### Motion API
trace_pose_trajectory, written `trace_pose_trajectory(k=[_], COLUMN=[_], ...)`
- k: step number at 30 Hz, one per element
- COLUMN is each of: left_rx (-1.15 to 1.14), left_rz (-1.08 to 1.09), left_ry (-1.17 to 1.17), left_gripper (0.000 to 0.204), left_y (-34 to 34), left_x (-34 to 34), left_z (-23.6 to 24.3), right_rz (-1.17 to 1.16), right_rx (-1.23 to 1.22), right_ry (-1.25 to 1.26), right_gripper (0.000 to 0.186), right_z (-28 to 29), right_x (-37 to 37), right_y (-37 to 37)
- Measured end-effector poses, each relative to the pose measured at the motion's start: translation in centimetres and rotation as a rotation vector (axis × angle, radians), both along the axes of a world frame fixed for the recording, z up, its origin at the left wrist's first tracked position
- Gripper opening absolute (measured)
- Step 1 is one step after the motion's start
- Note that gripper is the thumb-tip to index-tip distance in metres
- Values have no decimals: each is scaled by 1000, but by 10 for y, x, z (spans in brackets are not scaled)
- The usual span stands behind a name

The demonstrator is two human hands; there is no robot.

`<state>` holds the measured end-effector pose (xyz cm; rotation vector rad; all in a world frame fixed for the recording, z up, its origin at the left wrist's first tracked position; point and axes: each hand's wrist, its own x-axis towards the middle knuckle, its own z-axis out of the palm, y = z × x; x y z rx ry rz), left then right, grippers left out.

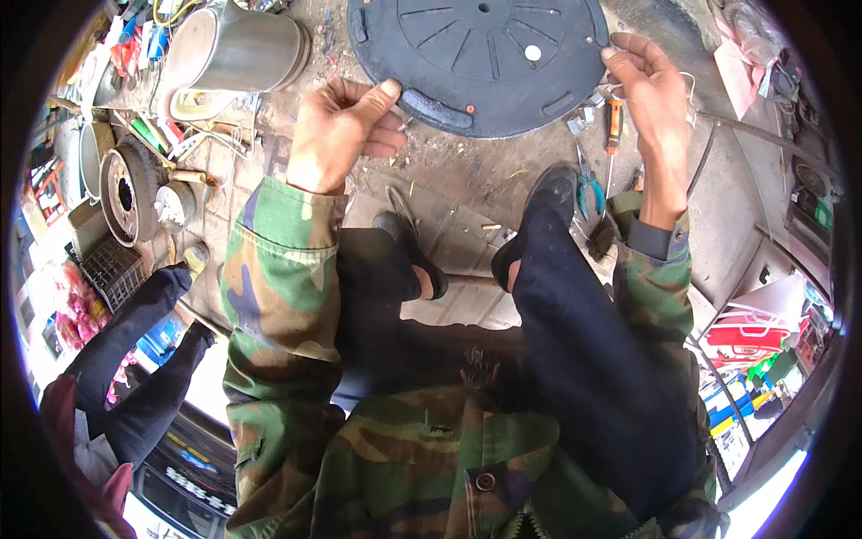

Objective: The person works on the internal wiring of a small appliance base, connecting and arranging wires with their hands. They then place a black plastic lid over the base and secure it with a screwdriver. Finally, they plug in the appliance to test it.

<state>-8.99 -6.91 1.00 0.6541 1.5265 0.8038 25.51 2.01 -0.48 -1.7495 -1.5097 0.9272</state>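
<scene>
A round black ribbed disc (480, 54) with a raised rim lies on the dirty floor ahead of my feet. My left hand (346, 130) grips its near left edge, thumb pressed on the rim and a thin metal piece under the fingers. My right hand (651, 90) holds the disc's right edge with thumb and fingertips, a thin wire loop beside it. Both sleeves are camouflage cloth. My dark shoes (539, 216) rest just below the disc.
A metal pot (238, 49) stands at upper left, a wheel hub (130, 193) and basket at left. An orange-handled screwdriver (613, 121) and green pliers (588, 190) lie by my right foot. Another person's dark-trousered legs (144, 341) are at lower left.
</scene>
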Motion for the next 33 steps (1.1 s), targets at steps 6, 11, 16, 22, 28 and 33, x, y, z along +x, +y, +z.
trace_pose_trajectory(k=[6,11,16,22,28,33], left_rx=[47,92,445,829,889,924], left_rz=[-1,21,-89,-304,-521,-595], left_ry=[68,95,613,1002,1019,994], left_gripper=[39,55,77,67,55,52], left_y=[4,1,-5,4,13,18], left_x=[-1,-5,3,23,40,60], left_z=[-6,-13,-13,28,33,33], right_rz=[-19,-71,-87,-108,-123,-363], right_rx=[-75,-113,-142,-96,-133,-261], right_ry=[85,155,149,131,329,359], right_gripper=[54,49,48,46,35,35], right_z=[9,8,1,1,3,-27], right_x=[-6,-11,-13,-12,-5,71], right_y=[-2,2,2,0,4,-15])
